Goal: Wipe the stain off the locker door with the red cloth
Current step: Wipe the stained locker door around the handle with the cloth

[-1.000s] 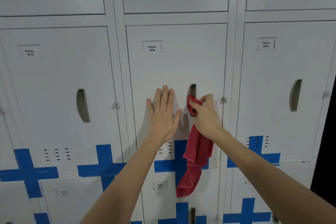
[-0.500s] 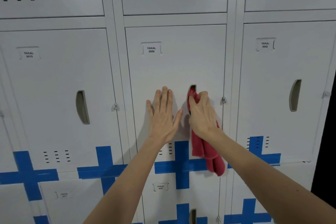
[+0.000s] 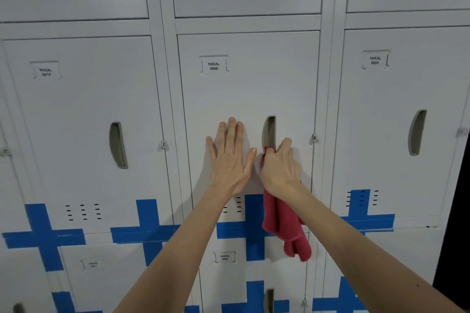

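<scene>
Left hand (image 3: 230,157) lies flat, fingers spread, on the locker door (image 3: 248,94); right hand (image 3: 281,168) clamps the red cloth (image 3: 284,226) below the handle recess (image 3: 269,132).

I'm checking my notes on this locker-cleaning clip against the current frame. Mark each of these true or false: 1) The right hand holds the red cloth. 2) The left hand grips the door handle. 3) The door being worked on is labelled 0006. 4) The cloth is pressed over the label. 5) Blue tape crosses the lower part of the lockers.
1) True: the right hand grips the red cloth, which hangs below it.
2) False: the left hand lies flat and open on the locker door, left of the handle.
3) True: the label reads YAKAL 0006.
4) False: the cloth sits at the handle's lower end, well below the label.
5) True: blue tape forms crosses there.
</scene>
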